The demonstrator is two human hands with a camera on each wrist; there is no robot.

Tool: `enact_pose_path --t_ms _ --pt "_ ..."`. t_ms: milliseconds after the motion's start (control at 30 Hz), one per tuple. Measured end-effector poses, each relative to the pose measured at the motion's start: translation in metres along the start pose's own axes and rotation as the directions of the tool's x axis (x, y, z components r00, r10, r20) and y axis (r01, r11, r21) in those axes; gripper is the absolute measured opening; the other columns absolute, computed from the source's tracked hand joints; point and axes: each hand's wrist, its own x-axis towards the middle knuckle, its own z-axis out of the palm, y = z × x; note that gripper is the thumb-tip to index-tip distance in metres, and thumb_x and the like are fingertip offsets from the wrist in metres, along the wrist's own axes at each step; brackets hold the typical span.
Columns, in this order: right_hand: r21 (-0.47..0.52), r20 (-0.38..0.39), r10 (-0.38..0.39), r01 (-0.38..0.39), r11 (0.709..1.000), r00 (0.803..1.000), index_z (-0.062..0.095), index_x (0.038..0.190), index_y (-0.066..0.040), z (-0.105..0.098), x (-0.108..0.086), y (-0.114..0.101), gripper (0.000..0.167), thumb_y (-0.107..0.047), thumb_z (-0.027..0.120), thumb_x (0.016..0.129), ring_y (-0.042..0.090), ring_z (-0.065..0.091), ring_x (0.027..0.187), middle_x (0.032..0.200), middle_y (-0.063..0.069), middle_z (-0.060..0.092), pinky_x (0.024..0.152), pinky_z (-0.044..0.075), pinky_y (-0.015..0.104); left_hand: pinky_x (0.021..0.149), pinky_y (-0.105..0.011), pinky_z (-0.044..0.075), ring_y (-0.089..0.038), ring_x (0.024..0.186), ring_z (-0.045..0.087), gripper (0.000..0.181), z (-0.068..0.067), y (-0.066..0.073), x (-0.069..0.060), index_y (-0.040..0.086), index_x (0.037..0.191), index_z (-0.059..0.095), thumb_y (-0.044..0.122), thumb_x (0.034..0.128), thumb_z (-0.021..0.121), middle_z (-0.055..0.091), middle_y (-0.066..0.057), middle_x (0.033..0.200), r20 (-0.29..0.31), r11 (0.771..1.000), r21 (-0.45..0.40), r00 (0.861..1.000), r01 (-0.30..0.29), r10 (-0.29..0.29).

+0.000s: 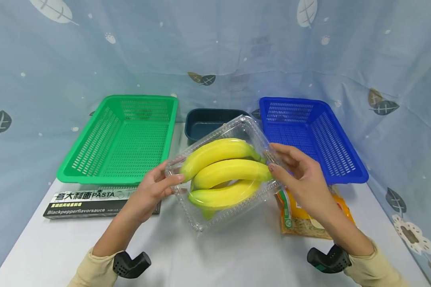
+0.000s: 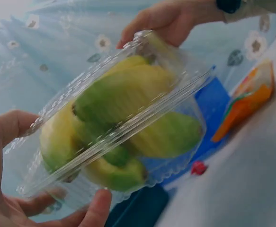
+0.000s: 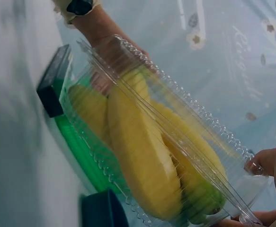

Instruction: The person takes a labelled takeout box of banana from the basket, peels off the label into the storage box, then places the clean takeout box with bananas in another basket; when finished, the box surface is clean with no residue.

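Observation:
A clear plastic clamshell box [image 1: 245, 126] with several yellow-green bananas [image 1: 233, 170] inside is held above the table, tilted with its right end higher. My left hand [image 1: 153, 190] grips its left end, the thumb on top and fingers underneath. At the opposite end my right hand [image 1: 302, 175] holds the box between thumb and fingers. In the left wrist view the lid seam [image 2: 123, 130] runs along the box, which looks closed. The right wrist view shows the bananas [image 3: 142, 156] through the clear wall.
Behind stand a green basket [image 1: 140, 147], a small dark teal bin [image 1: 201, 126] and a blue basket [image 1: 330, 159]. A black-and-white pasta box [image 1: 82, 205] lies in front of the green basket. An orange-yellow food packet [image 1: 291, 219] lies partly under my right forearm, on the white table [image 1: 237, 255].

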Motion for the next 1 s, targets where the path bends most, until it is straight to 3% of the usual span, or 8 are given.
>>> enact_pose_path --t_ms 67,333,500,633,767,867,1000 --pt "-0.007 0.017 0.003 -0.003 1.0 1.0 0.053 0.144 -0.012 0.001 0.006 -0.004 0.043 -0.012 0.061 0.101 0.019 0.056 0.127 0.135 0.006 0.061 0.099 0.045 0.019 0.091 -0.04 0.055 -0.026 0.113 0.061 0.063 -0.005 0.001 -0.001 0.004 0.153 0.036 0.015 0.0961 0.062 0.049 -0.021 0.136 0.015 1.0 -0.013 1.0 -0.007 0.008" --pt "0.008 0.087 -0.042 0.041 0.999 0.995 0.054 0.143 -0.011 0.01 0.035 -0.012 0.046 -0.013 0.064 0.099 0.018 0.05 0.133 0.14 0.004 0.057 0.099 0.047 0.024 0.085 -0.045 0.057 -0.025 0.109 0.065 0.061 -0.023 0.005 -0.009 0.001 0.152 0.033 0.01 0.0985 0.059 0.045 -0.023 0.134 0.002 0.992 -0.116 0.999 -0.046 0.046" --pt "0.015 0.095 -0.09 0.089 0.996 0.991 0.058 0.139 -0.012 0.016 0.058 -0.019 0.044 -0.013 0.068 0.097 0.016 0.055 0.128 0.136 0.002 0.061 0.102 0.047 0.03 0.082 -0.042 0.058 -0.024 0.109 0.066 0.054 -0.031 0.009 -0.013 0.004 0.15 0.037 0.009 0.1 0.057 0.044 -0.02 0.137 -0.046 0.979 -0.173 0.994 -0.108 0.101" --pt "-0.055 0.093 -0.072 0.077 0.995 0.993 0.062 0.135 -0.014 0.023 0.077 -0.024 0.041 -0.02 0.07 0.095 0.02 0.059 0.122 0.13 0.004 0.064 0.103 0.047 0.039 0.085 -0.043 0.057 -0.024 0.114 0.064 0.051 -0.038 0.012 -0.015 0.006 0.15 0.038 0.008 0.1015 0.055 0.044 -0.018 0.138 -0.084 0.968 -0.209 0.989 -0.139 0.124" --pt "-0.121 0.104 -0.021 0.034 0.992 0.994 0.065 0.132 -0.016 0.03 0.093 -0.026 0.04 -0.027 0.072 0.094 0.021 0.062 0.117 0.122 0.005 0.067 0.096 0.052 0.044 0.085 -0.043 0.057 -0.021 0.111 0.066 0.062 -0.045 0.015 -0.02 0.005 0.155 0.026 0.008 0.1009 0.056 0.048 -0.014 0.135 -0.125 0.97 -0.205 0.986 -0.133 0.109" --pt "-0.127 0.116 -0.016 0.03 0.991 0.993 0.066 0.131 -0.015 0.034 0.104 -0.03 0.04 -0.028 0.072 0.094 0.019 0.067 0.107 0.117 0.005 0.07 0.085 0.057 0.04 0.084 -0.042 0.057 -0.02 0.112 0.065 0.069 -0.052 0.019 -0.02 0.005 0.157 0.019 0.009 0.1002 0.058 0.049 -0.013 0.133 -0.13 0.976 -0.174 0.986 -0.13 0.108" --pt "-0.101 0.122 -0.032 0.044 0.994 0.992 0.065 0.132 -0.014 0.04 0.121 -0.039 0.04 -0.026 0.072 0.094 0.018 0.069 0.099 0.116 0.006 0.07 0.077 0.059 0.034 0.082 -0.04 0.058 -0.018 0.113 0.063 0.055 -0.062 0.028 -0.02 0.008 0.149 0.034 0.007 0.0993 0.059 0.048 -0.014 0.129 -0.132 0.981 -0.122 0.982 -0.152 0.136"
